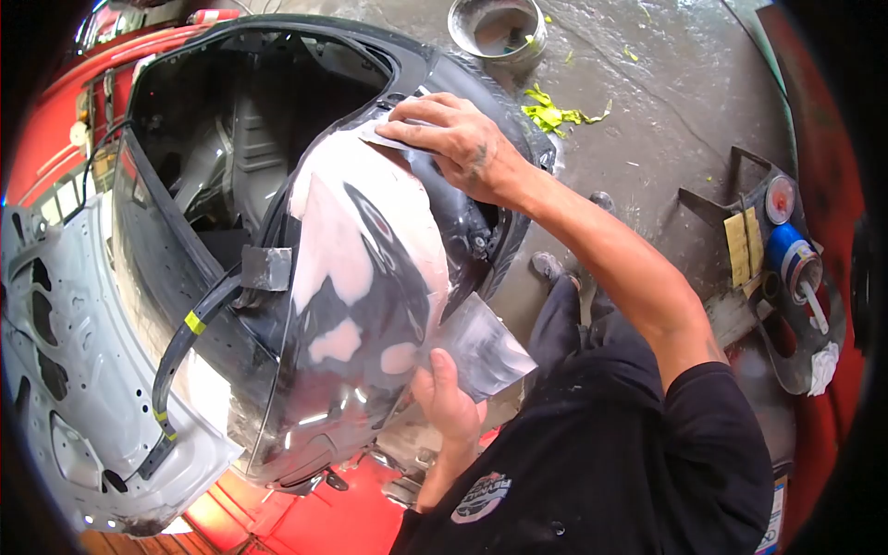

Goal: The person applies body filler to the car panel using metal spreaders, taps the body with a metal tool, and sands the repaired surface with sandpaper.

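Observation:
A dark car body panel [370,324] with white and pinkish filler patches [338,250] curves through the middle of the view. My right hand [453,139] is at its upper edge, fingers pressed together on a thin pale sheet [393,141] that lies against the filler. Lower down, beside the panel's right side, my left hand [449,398] grips a square grey plate [483,347] with whitish smears, its thumb on the near face.
A bucket [499,30] and yellow-green scraps [555,113] lie on the wet floor. On the right are a blue can [794,259] and a black part [794,356]. A grey metal panel [92,388] stands left, near a black strip with yellow tape [176,356].

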A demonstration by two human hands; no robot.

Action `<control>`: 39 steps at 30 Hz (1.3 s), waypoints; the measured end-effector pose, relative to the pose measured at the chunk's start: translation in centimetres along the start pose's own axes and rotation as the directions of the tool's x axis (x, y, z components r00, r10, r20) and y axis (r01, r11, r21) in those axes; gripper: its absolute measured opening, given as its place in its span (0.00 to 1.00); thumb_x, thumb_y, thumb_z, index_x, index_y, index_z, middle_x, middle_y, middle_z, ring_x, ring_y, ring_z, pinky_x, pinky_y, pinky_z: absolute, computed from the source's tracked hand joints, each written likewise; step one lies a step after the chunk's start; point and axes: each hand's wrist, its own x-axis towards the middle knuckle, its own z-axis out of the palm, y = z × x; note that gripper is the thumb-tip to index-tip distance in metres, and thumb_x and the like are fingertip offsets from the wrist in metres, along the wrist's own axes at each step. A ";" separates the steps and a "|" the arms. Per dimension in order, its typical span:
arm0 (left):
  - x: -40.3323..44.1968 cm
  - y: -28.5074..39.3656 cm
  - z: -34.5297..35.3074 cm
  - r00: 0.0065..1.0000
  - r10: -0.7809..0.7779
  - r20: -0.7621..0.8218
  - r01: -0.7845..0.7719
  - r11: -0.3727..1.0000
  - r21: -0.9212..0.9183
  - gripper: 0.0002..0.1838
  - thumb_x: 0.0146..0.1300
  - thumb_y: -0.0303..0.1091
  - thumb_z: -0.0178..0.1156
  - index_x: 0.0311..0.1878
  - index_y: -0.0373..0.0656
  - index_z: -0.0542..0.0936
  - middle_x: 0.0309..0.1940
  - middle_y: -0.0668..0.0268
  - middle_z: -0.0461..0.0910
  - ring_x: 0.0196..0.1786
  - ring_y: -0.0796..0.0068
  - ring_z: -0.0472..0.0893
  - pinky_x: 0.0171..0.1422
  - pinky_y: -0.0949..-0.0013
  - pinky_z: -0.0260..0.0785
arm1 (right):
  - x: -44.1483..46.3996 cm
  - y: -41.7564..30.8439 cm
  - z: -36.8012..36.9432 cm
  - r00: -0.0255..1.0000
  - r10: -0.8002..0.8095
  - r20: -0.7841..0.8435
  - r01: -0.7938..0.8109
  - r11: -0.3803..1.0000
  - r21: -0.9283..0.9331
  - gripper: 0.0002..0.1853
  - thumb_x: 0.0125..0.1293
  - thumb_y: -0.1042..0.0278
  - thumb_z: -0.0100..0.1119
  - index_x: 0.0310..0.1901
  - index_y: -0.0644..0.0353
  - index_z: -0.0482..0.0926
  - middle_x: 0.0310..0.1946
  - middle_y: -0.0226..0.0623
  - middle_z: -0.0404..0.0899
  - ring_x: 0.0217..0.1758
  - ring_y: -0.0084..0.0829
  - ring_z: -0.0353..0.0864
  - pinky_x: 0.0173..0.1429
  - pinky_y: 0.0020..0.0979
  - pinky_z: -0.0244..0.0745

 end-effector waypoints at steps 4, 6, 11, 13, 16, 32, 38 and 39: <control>0.3 -0.3 0.1 0.996 -0.019 0.087 0.022 0.999 -0.029 0.28 0.80 0.47 0.52 0.60 0.24 0.74 0.52 0.51 0.81 0.53 0.62 0.83 0.59 0.59 0.75 | -0.6 -0.2 -1.5 0.999 -0.012 0.041 0.012 1.000 -0.016 0.32 0.54 0.89 0.57 0.60 0.51 0.83 0.57 0.38 0.81 0.62 0.49 0.78 0.68 0.44 0.74; 0.2 -0.1 0.6 0.997 -0.005 0.081 0.007 1.000 -0.027 0.27 0.79 0.46 0.53 0.60 0.24 0.74 0.52 0.52 0.81 0.53 0.62 0.83 0.59 0.60 0.75 | -0.5 -0.2 -1.1 1.000 -0.004 -0.008 0.004 1.000 -0.013 0.33 0.53 0.89 0.57 0.61 0.51 0.83 0.58 0.38 0.81 0.62 0.49 0.78 0.69 0.44 0.74; -0.3 0.0 0.9 0.999 -0.009 0.050 0.010 1.000 -0.023 0.26 0.79 0.45 0.54 0.59 0.24 0.75 0.52 0.52 0.82 0.53 0.61 0.83 0.60 0.59 0.76 | 0.2 -0.3 0.1 0.999 -0.026 -0.024 0.026 1.000 -0.001 0.34 0.52 0.90 0.58 0.62 0.51 0.82 0.58 0.38 0.80 0.63 0.48 0.77 0.70 0.45 0.73; -0.4 -0.2 0.6 0.997 -0.038 0.072 0.042 0.998 -0.054 0.26 0.79 0.44 0.54 0.59 0.23 0.75 0.54 0.50 0.81 0.55 0.60 0.83 0.61 0.58 0.75 | 0.0 -0.2 0.4 0.999 -0.039 -0.026 0.038 0.999 -0.016 0.35 0.52 0.90 0.58 0.62 0.51 0.82 0.59 0.38 0.80 0.64 0.48 0.77 0.70 0.45 0.73; -0.4 -0.6 0.2 0.991 -0.065 0.119 0.077 0.992 -0.097 0.26 0.78 0.41 0.54 0.60 0.20 0.74 0.57 0.46 0.80 0.58 0.58 0.83 0.65 0.57 0.75 | -0.3 0.0 -0.5 0.997 -0.063 0.037 0.065 0.997 -0.049 0.34 0.52 0.90 0.59 0.62 0.51 0.82 0.59 0.37 0.80 0.64 0.47 0.77 0.70 0.45 0.73; -0.1 -0.8 1.3 0.992 -0.042 0.120 0.052 0.995 -0.086 0.26 0.78 0.45 0.56 0.61 0.26 0.74 0.54 0.49 0.81 0.55 0.56 0.84 0.62 0.54 0.77 | -0.2 -0.1 -1.3 0.997 -0.075 0.032 0.076 0.995 -0.059 0.35 0.52 0.90 0.56 0.62 0.50 0.82 0.59 0.37 0.80 0.64 0.47 0.78 0.68 0.44 0.74; 0.0 -0.9 0.5 0.990 -0.054 0.128 0.067 0.993 -0.093 0.25 0.78 0.43 0.56 0.61 0.27 0.74 0.54 0.50 0.81 0.55 0.58 0.84 0.61 0.55 0.77 | 0.5 -1.0 0.6 0.998 -0.027 -0.053 0.025 0.999 -0.021 0.34 0.52 0.89 0.58 0.62 0.50 0.82 0.58 0.38 0.80 0.63 0.47 0.78 0.68 0.44 0.75; 0.0 -0.9 0.6 0.991 -0.054 0.119 0.065 0.994 -0.093 0.24 0.78 0.43 0.56 0.61 0.27 0.74 0.54 0.51 0.81 0.54 0.58 0.84 0.61 0.56 0.77 | 0.4 -1.2 0.5 0.999 -0.023 -0.045 0.022 0.999 -0.026 0.34 0.52 0.89 0.58 0.62 0.50 0.82 0.57 0.38 0.80 0.63 0.47 0.78 0.68 0.44 0.75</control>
